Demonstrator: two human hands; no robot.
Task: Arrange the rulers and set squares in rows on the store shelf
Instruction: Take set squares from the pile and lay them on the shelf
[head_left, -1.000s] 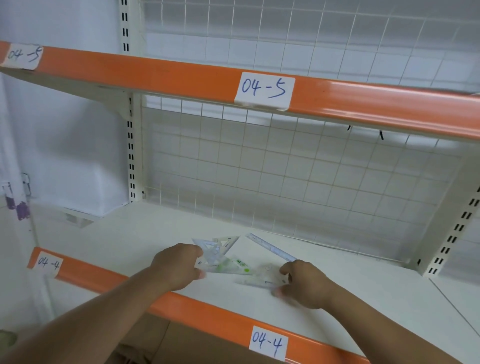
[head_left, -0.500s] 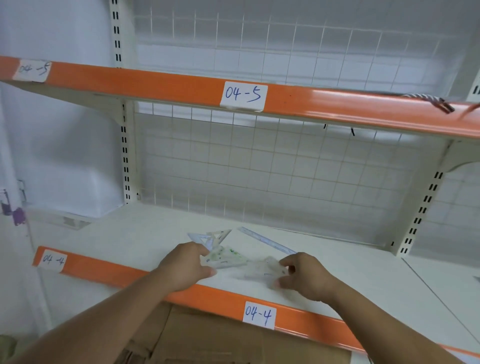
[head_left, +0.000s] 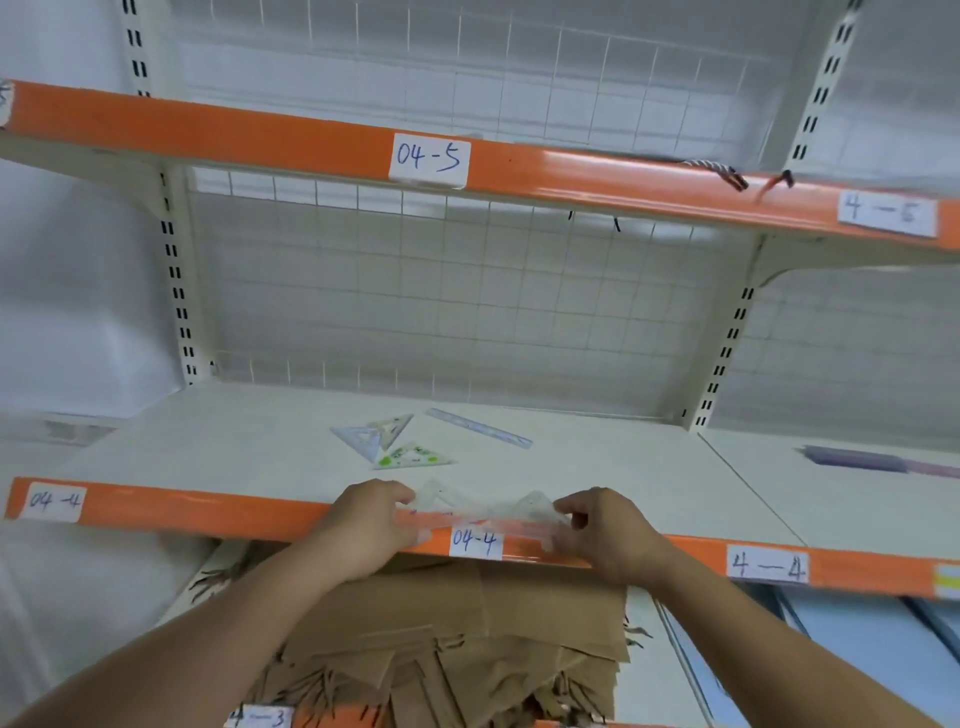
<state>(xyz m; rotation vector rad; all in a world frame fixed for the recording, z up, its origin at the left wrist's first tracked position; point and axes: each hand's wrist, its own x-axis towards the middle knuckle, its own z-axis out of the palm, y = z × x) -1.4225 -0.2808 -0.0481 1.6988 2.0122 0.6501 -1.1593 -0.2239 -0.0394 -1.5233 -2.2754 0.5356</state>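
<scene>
My left hand (head_left: 371, 525) and my right hand (head_left: 605, 525) hold a small bunch of clear rulers and set squares (head_left: 488, 512) between them, level with the orange front lip of the cream shelf (head_left: 234, 447) marked 04-4. Each hand pinches one end of the bunch. Farther back on the shelf lie a clear bluish set square (head_left: 358, 436), a beige set square (head_left: 392, 423) overlapping it, a set square with green dots (head_left: 413, 457), and a straight clear ruler (head_left: 478, 427) lying diagonally.
An upper shelf with an orange lip (head_left: 571, 176) marked 04-5 overhangs. A wire grid back panel (head_left: 467, 296) closes the rear. Brown cardboard sheets (head_left: 467, 634) lie on the shelf below. A purple object (head_left: 857, 460) lies on the neighbouring shelf at right.
Both hands drew back from the pile to the shelf's front edge, lifting a bunch of clear rulers and set squares. The camera tilted, showing more of the lower shelf.
</scene>
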